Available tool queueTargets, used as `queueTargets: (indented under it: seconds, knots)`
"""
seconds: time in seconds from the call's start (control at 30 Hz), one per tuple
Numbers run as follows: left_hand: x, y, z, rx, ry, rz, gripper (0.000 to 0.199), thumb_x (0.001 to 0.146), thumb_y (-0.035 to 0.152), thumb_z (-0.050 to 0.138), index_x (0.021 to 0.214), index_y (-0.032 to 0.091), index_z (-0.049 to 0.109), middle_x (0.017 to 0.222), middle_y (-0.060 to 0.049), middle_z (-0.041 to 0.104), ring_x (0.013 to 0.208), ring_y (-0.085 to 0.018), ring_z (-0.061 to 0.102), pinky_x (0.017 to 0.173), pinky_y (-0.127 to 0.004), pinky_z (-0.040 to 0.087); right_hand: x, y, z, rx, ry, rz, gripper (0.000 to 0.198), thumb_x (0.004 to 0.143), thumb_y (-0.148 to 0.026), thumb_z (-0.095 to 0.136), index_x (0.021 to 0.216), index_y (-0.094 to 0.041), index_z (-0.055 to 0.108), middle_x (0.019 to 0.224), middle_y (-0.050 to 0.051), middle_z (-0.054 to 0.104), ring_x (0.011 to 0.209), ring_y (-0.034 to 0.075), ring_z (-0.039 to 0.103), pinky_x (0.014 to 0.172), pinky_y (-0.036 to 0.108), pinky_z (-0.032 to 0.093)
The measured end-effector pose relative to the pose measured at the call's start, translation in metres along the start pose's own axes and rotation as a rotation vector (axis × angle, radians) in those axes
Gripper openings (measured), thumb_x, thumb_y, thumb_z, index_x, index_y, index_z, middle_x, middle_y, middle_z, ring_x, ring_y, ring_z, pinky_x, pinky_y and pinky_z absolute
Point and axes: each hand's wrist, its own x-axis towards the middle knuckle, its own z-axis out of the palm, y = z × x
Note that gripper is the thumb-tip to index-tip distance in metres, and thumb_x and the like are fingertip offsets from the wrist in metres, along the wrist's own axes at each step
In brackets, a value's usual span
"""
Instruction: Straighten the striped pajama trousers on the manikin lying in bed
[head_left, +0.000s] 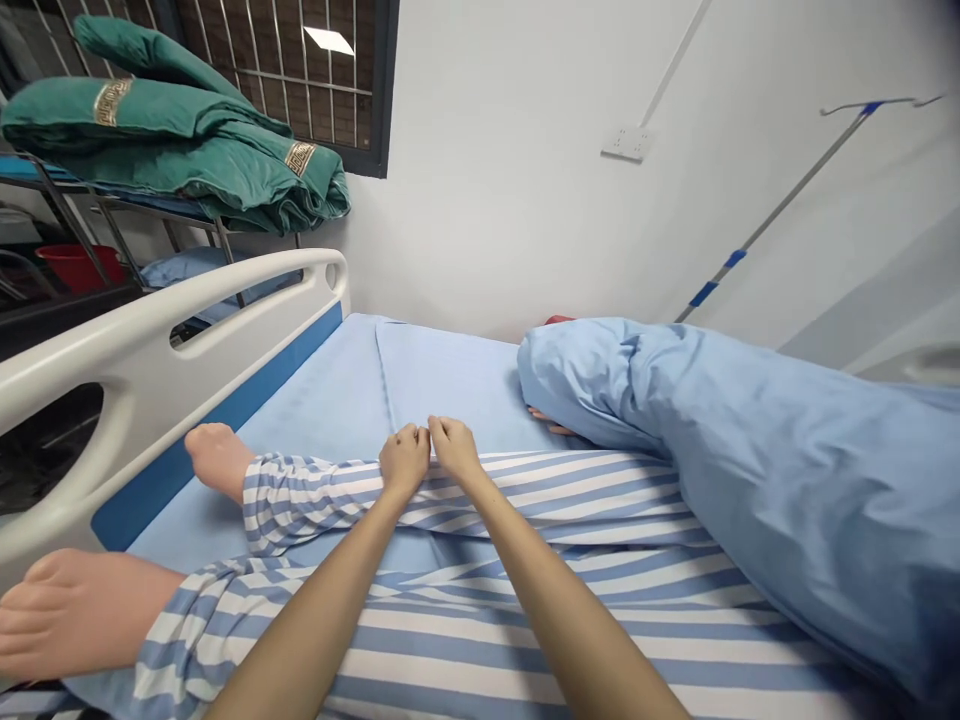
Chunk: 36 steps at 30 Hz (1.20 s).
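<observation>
Mid-frame, left hand (405, 460) and right hand (454, 449) curl, equally near the upper striped pajama leg (577, 492) lying sideways; can't tell if they grip.

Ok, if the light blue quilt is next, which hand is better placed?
Probably the right hand: both hands are curled at the far striped trouser leg, but it is nearer the light blue quilt; the left hand is closer to the bare feet.

"Can you read any writing from where you're standing?"
"No, not a word: no label, brand, number or sign I can make out."
"Me neither, nothing legible from here."
</observation>
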Motion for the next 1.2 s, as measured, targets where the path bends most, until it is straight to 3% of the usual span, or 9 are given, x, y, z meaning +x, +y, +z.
queueTargets:
  seconds: [0.13, 0.37, 0.57, 0.77, 0.87, 1.0, 1.1, 1.2]
  knots:
    - [-0.001, 0.002, 0.002, 0.048, -0.018, -0.001, 0.032, 0.084, 0.034, 0.032, 0.069, 0.024, 0.058, 0.076, -0.005, 0.066, 0.073, -0.018, 0.057, 0.060, -0.027, 0.030, 0.004, -0.002, -0.015, 0.045, 0.033, 0.001, 0.042, 0.082, -0.042, 0.035, 0.046, -0.019, 0.034, 0.044, -0.005, 0.032, 0.047, 0.009, 0.030, 0.049, 0.024, 0.022]
    - [0.001, 0.001, 0.005, 0.104, -0.014, 0.040, 0.036, 0.085, 0.038, 0.030, 0.072, 0.022, 0.060, 0.080, -0.006, 0.067, 0.075, -0.018, 0.058, 0.062, -0.027, 0.032, -0.017, 0.028, 0.012, 0.044, 0.085, -0.023, 0.040, 0.082, -0.041, 0.036, 0.049, -0.019, 0.038, 0.046, -0.005, 0.035, 0.049, 0.010, 0.031, 0.051, 0.025, 0.021]
    - [0.000, 0.001, 0.007, 0.161, -0.009, 0.063, 0.039, 0.085, 0.038, 0.027, 0.071, 0.022, 0.060, 0.077, -0.006, 0.066, 0.074, -0.018, 0.057, 0.061, -0.027, 0.033, -0.014, 0.030, 0.007, 0.098, 0.076, -0.005, 0.042, 0.083, -0.041, 0.035, 0.048, -0.019, 0.036, 0.046, -0.005, 0.036, 0.049, 0.010, 0.030, 0.051, 0.025, 0.021]
    - [0.004, 0.013, 0.004, 0.237, -0.090, 0.031, 0.036, 0.082, 0.035, 0.030, 0.076, 0.021, 0.062, 0.086, -0.012, 0.067, 0.080, -0.023, 0.059, 0.063, -0.030, 0.036, -0.010, 0.032, 0.004, 0.220, 0.070, 0.035, 0.042, 0.082, -0.044, 0.036, 0.048, -0.019, 0.036, 0.045, -0.006, 0.034, 0.049, 0.009, 0.032, 0.050, 0.023, 0.023]
    - [0.013, 0.030, 0.002, 0.176, -0.078, 0.043, 0.034, 0.081, 0.035, 0.032, 0.072, 0.020, 0.062, 0.084, -0.011, 0.067, 0.078, -0.021, 0.059, 0.062, -0.028, 0.036, -0.007, 0.035, 0.002, 0.324, 0.085, 0.043, 0.041, 0.081, -0.044, 0.035, 0.049, -0.019, 0.037, 0.046, -0.005, 0.035, 0.049, 0.009, 0.033, 0.049, 0.023, 0.025]
    - [0.019, 0.050, 0.011, -0.052, 0.013, 0.057, 0.033, 0.080, 0.031, 0.031, 0.063, 0.020, 0.056, 0.065, -0.002, 0.062, 0.062, -0.013, 0.053, 0.054, -0.024, 0.033, -0.005, 0.036, -0.001, 0.471, 0.099, 0.068, 0.040, 0.081, -0.046, 0.034, 0.052, -0.019, 0.038, 0.048, -0.005, 0.036, 0.050, 0.010, 0.033, 0.048, 0.022, 0.027]
    - [0.009, 0.050, 0.023, -0.113, 0.058, 0.041, 0.034, 0.082, 0.031, 0.029, 0.062, 0.020, 0.054, 0.063, -0.001, 0.060, 0.060, -0.012, 0.051, 0.055, -0.023, 0.033, -0.007, 0.035, -0.002, 0.498, 0.151, 0.102, 0.037, 0.079, -0.046, 0.038, 0.053, -0.019, 0.038, 0.049, -0.004, 0.036, 0.052, 0.010, 0.033, 0.048, 0.022, 0.029]
    - [-0.003, 0.044, 0.030, -0.023, 0.067, 0.067, 0.035, 0.084, 0.036, 0.030, 0.065, 0.021, 0.054, 0.069, -0.004, 0.064, 0.065, -0.014, 0.054, 0.060, -0.026, 0.033, -0.008, 0.034, -0.003, 0.506, 0.216, 0.149, 0.036, 0.078, -0.044, 0.041, 0.052, -0.020, 0.033, 0.049, -0.005, 0.032, 0.052, 0.009, 0.031, 0.047, 0.022, 0.028]
